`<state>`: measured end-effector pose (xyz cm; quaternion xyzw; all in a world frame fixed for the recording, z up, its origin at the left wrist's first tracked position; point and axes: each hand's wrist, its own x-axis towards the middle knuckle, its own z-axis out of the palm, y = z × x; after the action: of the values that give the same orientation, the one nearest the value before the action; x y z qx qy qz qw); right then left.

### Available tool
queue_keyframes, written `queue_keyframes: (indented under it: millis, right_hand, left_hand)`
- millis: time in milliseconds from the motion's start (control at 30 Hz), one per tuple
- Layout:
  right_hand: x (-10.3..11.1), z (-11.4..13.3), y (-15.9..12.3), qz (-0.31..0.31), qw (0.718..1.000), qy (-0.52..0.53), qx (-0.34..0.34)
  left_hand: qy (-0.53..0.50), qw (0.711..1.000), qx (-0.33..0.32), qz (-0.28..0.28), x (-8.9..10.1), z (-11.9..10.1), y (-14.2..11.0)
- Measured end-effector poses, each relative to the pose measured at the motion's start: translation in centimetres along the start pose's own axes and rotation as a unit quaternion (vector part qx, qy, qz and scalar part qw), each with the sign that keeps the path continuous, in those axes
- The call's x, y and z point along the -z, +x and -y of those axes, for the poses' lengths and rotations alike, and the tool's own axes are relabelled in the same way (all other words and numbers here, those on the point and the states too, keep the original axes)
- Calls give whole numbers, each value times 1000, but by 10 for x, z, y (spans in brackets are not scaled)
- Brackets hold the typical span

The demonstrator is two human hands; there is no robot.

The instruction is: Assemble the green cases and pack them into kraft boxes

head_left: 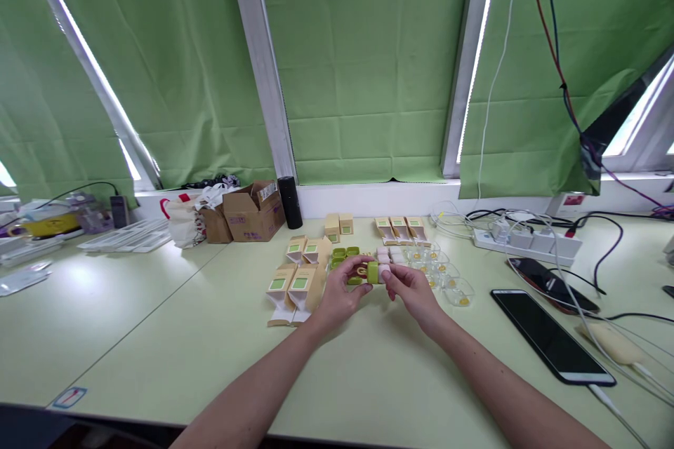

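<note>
In front of me my left hand point(343, 291) is closed on a small green case point(373, 272). My right hand point(412, 289) pinches a pale pinkish-white block point(385, 271) that meets the case's right side; whether it is seated inside I cannot tell. Just behind my fingers lie more green cases point(345, 252) and pale blocks point(392, 252). Clear plastic shells point(441, 270) with yellow spots spread to the right of my right hand. Left of my left hand lie several open tan cartons point(300, 285) with green labels.
Further tan boxes point(338, 224) and open cartons point(401, 229) stand farther back. A cardboard box point(254, 210) and a black cylinder point(290, 202) are at back left. At right are a phone point(552, 334), a dark phone point(550, 282), a power strip point(526, 244) and loose cables.
</note>
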<state>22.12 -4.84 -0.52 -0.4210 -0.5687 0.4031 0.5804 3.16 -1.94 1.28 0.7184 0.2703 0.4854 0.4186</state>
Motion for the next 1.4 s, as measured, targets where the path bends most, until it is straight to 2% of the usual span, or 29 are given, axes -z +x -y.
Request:
queue_keyframes:
  millis: [500,833,1067,1233,1400]
  right_hand:
    - [-2,-3,-1,-5,1000,-5,9]
    - [-6,-4,-3,-32,997,68,12]
    - [-8,-7,-1,-50,996,78,17]
    - [-13,-8,-3,-55,994,95,8]
    - [-14,-12,-4,-34,994,104,1]
  left_hand:
    - [19,1000,-14,-6,-3,7,-2]
    - [60,997,-49,-16,-8,7,-3]
    - [116,988,-99,-21,-14,8,-11]
    - [160,981,-109,-19,-17,10,-14]
    - [218,970,-106,-13,-18,13,-16]
